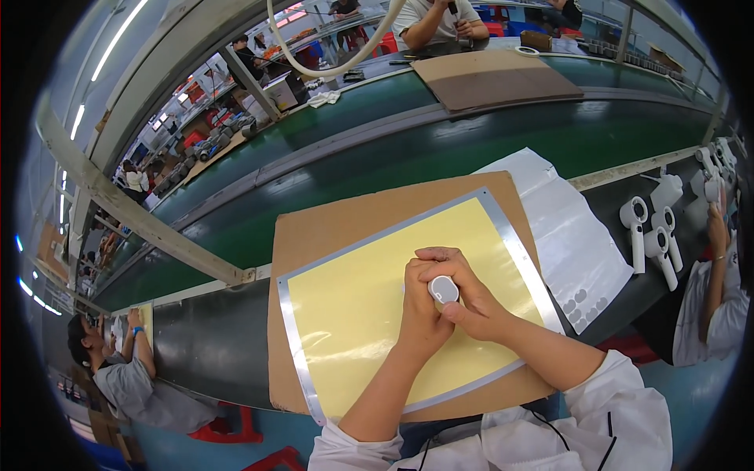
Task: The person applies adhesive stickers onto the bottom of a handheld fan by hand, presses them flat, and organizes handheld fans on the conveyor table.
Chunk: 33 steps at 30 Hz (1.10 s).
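Observation:
Both hands close around a small white part with a grey oval end face (444, 290), held above a yellow mat. My left hand (421, 314) wraps it from the left, and my right hand (476, 302) grips it from the right with the thumb beside the oval end. The rest of the part is hidden in my fingers. Below lies the yellow mat (353, 314) with a silver-grey border, on a sheet of brown cardboard (314, 224). To the right, a white backing sheet (561, 228) carries several small grey ovals near its lower corner.
Several white handheld fans (635, 224) lie on the dark bench to the right, near a co-worker's arm (713, 243). Beyond the cardboard runs a green conveyor belt (353, 177). Another person (137, 373) works at left. A metal post (157, 204) slants down at left.

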Each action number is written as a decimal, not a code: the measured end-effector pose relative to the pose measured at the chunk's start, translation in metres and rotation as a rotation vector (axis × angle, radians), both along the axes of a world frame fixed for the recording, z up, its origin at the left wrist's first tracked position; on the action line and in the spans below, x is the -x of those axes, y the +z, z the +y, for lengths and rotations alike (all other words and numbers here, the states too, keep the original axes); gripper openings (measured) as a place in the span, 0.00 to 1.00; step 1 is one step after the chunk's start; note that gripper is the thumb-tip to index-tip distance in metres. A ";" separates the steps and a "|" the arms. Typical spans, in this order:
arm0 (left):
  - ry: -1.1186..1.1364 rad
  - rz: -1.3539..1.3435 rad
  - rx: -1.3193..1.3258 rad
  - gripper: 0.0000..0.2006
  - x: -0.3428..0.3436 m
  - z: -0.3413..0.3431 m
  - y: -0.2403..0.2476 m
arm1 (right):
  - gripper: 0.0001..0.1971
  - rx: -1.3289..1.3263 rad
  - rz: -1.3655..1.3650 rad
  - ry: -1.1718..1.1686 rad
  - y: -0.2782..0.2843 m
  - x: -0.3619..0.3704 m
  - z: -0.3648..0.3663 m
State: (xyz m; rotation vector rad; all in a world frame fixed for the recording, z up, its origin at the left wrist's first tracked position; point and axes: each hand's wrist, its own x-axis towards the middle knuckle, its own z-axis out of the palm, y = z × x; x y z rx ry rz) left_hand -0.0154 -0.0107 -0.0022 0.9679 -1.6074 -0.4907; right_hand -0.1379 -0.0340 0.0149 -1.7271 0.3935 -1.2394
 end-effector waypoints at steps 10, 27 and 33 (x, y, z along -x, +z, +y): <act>-0.176 -0.149 -0.426 0.23 -0.024 -0.002 -0.001 | 0.23 0.109 0.124 -0.010 -0.001 0.014 -0.007; -0.272 0.120 -0.528 0.20 -0.008 0.006 0.002 | 0.19 -0.123 0.022 -0.005 0.013 0.014 0.004; -0.299 0.285 -0.324 0.25 -0.004 0.008 -0.009 | 0.19 0.008 0.093 -0.044 0.010 0.016 0.002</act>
